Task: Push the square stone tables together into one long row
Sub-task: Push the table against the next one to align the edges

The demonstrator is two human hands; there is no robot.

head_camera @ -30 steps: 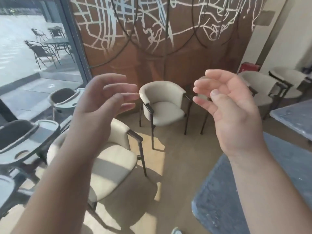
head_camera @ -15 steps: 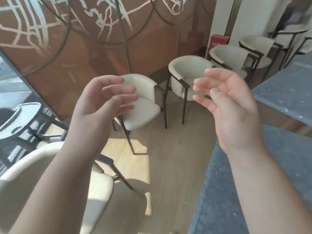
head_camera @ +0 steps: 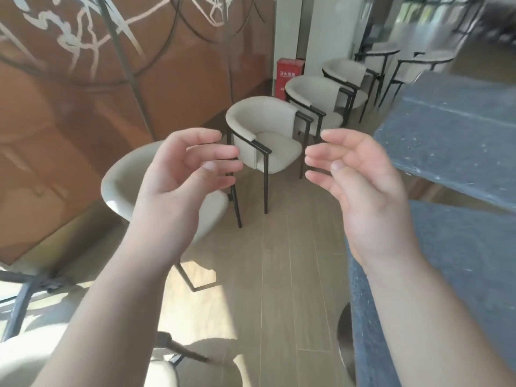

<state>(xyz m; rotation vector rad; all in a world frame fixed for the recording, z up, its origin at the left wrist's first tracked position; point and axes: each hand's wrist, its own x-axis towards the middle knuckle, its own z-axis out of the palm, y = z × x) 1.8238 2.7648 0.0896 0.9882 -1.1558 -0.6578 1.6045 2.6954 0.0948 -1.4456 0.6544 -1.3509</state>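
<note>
Hands hover mid-air, empty: the left hand (head_camera: pixel 181 174) and right hand (head_camera: pixel 360 185) face each other with fingers loosely curled. Two grey stone benches, near (head_camera: pixel 460 275) and far (head_camera: pixel 458 129), sit apart at right, cream armchairs (head_camera: pixel 268 135) beyond.

Left hand (head_camera: pixel 178 174), right hand (head_camera: pixel 363 191) — bare; forearms bare — no sleeves vis.

Standing open down the middle: a lane of wooden floor (head_camera: pixel 279 275). Crowding its left: a cream chair (head_camera: pixel 265 135) and a nearer chair (head_camera: pixel 122 185). Blocking the right: the near stone surface (head_camera: pixel 460 275) and the far stone surface (head_camera: pixel 452 129), lying apart.
</note>
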